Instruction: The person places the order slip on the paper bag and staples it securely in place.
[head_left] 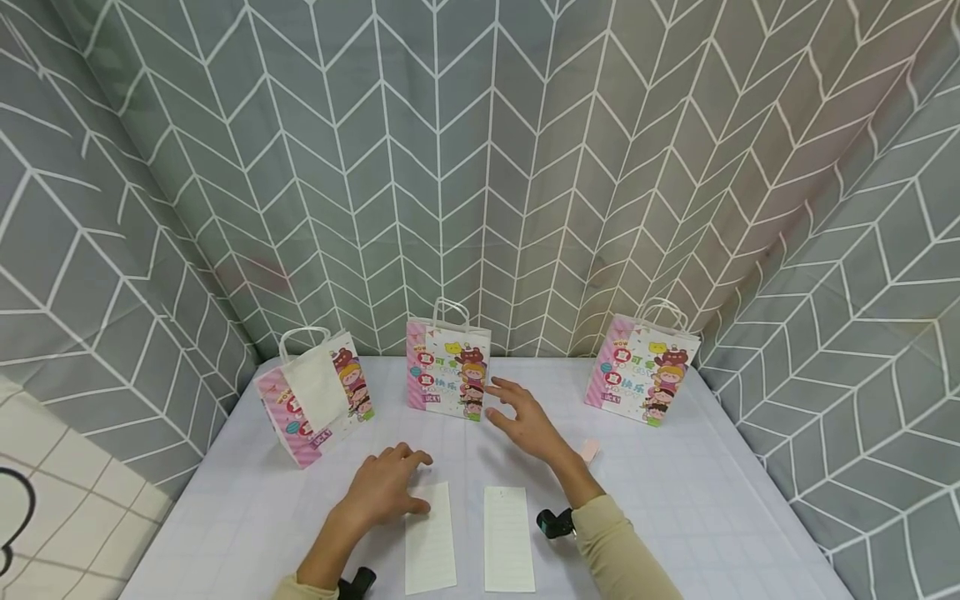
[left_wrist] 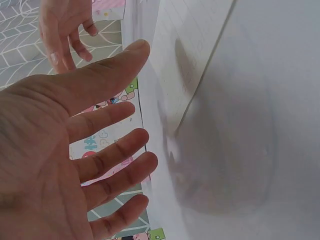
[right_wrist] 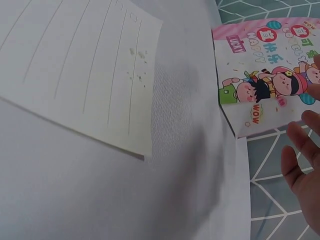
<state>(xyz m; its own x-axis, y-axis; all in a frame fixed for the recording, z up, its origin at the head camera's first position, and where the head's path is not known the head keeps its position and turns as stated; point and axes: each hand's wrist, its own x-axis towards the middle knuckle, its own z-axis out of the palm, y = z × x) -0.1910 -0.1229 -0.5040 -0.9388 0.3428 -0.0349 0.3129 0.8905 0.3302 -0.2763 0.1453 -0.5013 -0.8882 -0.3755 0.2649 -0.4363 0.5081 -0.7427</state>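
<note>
My left hand (head_left: 386, 487) hovers over the upper left of a lined paper strip (head_left: 432, 550), its fingers loosely spread and holding nothing. In the left wrist view the thumb is beside the edge of that paper (left_wrist: 190, 55). Farther forward, my right hand (head_left: 528, 419) reaches toward the middle gift bag (head_left: 448, 371), fingers apart and nothing between them. Whether a fingertip touches the bag's right edge, I cannot tell. A second lined paper strip (head_left: 509, 542) lies to the right of the first, and its ruled lines show in the right wrist view.
A similar gift bag (head_left: 352, 375) stands at the left with a blank white sheet (head_left: 318, 387) over its front. Another gift bag (head_left: 641, 375) is at the back right. A small pink item (head_left: 590, 451) lies by the right forearm. Patterned curtains (head_left: 480, 167) enclose the white table (head_left: 675, 517).
</note>
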